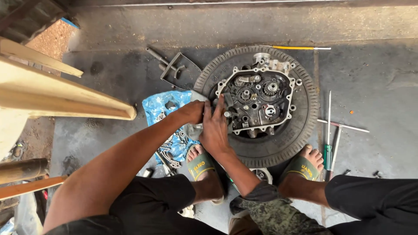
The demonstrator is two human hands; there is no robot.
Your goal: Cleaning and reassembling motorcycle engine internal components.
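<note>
Resting mid-frame inside a ribbed black rubber tyre [278,143], the greasy metal engine case [257,102] shows exposed gears. Left hand [193,112] and right hand [214,130] meet at its left edge, fingers pressed flat. Blue plastic sheet [159,106] with small parts lies left; screwdrivers [328,143] right, on concrete floor [374,87].

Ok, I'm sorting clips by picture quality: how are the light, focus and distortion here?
Head view: soft, even daylight, no hard shadows or glare; the engine case in the tyre and both hands, left hand, right hand, look sharp; wide-angle bending shows at the edges, on the beam at left.
</note>
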